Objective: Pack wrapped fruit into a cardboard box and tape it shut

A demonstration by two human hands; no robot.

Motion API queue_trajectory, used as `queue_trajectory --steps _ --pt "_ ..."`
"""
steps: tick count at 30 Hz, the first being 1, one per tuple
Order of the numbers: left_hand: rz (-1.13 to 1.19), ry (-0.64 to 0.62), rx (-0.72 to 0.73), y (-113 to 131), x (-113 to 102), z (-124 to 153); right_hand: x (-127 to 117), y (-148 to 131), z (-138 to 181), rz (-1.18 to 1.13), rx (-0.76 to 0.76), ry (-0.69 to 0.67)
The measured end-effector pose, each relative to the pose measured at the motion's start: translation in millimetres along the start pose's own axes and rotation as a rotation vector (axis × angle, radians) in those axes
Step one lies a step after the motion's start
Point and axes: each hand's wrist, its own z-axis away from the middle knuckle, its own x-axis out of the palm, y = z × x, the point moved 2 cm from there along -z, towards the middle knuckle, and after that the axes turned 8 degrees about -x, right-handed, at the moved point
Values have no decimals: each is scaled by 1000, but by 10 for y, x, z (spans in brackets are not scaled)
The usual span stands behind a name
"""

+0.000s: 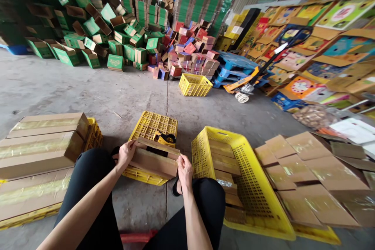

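Observation:
A long brown cardboard box point(158, 164) rests on an upturned yellow crate point(152, 123) in front of my knees. Its top flaps are partly folded in, and a dark gap shows between them. My left hand point(126, 153) grips the box's left end with bent fingers. At the opposite end, my right hand point(184, 168) pinches the corner of the box. Just behind the box, a yellow tape dispenser point(164, 138) lies on the crate.
Taped cardboard boxes point(43, 148) are stacked at my left. To my right stands a yellow crate point(254, 187) holding several boxes, with more cardboard point(310, 179) beyond it. Farther off are another yellow crate point(195, 85), a pallet jack point(249, 82), blue pallets point(234, 62) and heaped green boxes point(115, 62).

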Motion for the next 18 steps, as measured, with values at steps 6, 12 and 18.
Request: queue_trajectory --steps 6,12,18 --pt "-17 -17 -20 12 -24 -18 -6 8 -3 1 6 -9" --pt "-30 -16 -51 -6 -18 -31 -33 -9 -30 44 -20 21" --pt "-32 -3 -47 4 -38 -18 -26 20 -53 31 1 21"
